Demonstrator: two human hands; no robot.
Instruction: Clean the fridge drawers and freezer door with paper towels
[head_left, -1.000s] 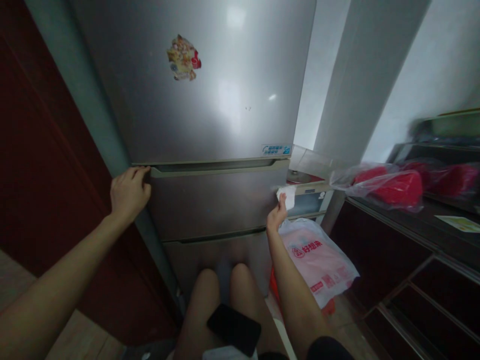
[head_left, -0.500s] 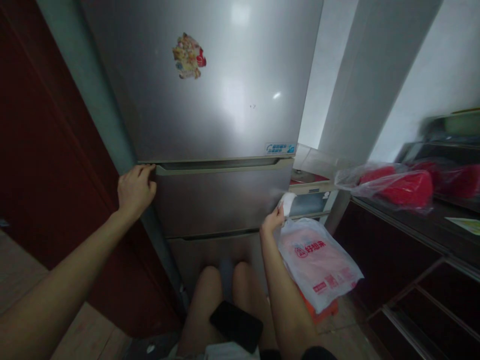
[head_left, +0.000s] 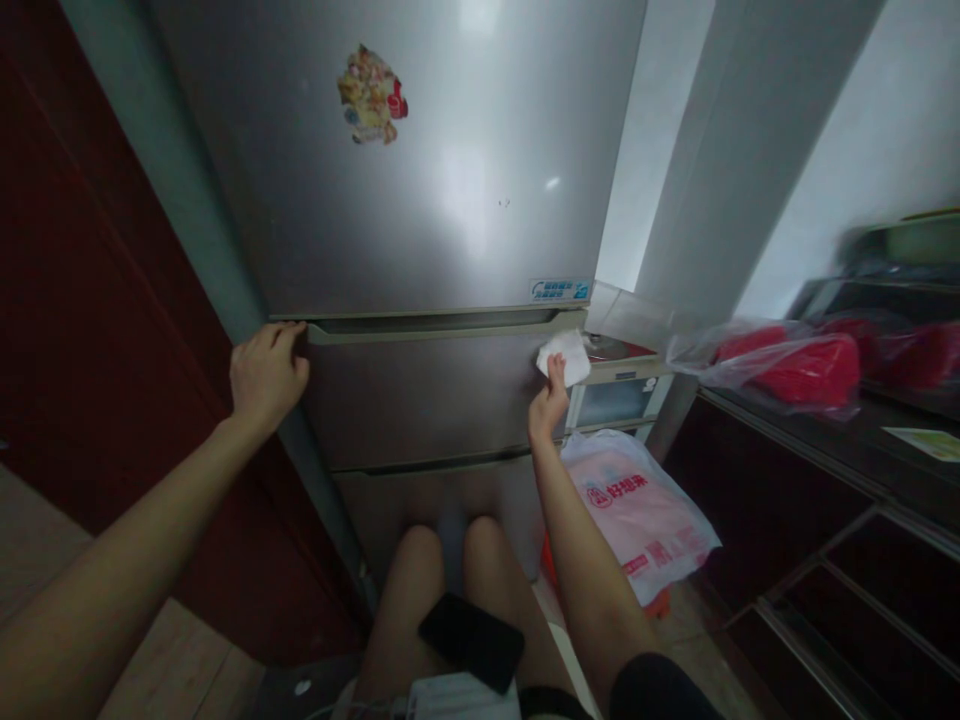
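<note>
A silver refrigerator with a middle drawer fills the view in front of me. My left hand has its fingers curled over the drawer's upper left corner. At the opposite end, my right hand holds a folded white cloth against the drawer's upper right edge. Whether it is cloth or paper is hard to tell. A black phone lies across my thighs.
A white plastic bag with red print sits over something orange beside my right forearm. Red items in clear plastic lie on the dark counter at right. A dark red door stands close on the left.
My right hand has moved up along the drawer's right side with the white cloth, from mid-height to the upper corner. My left hand keeps its place on the left corner.
</note>
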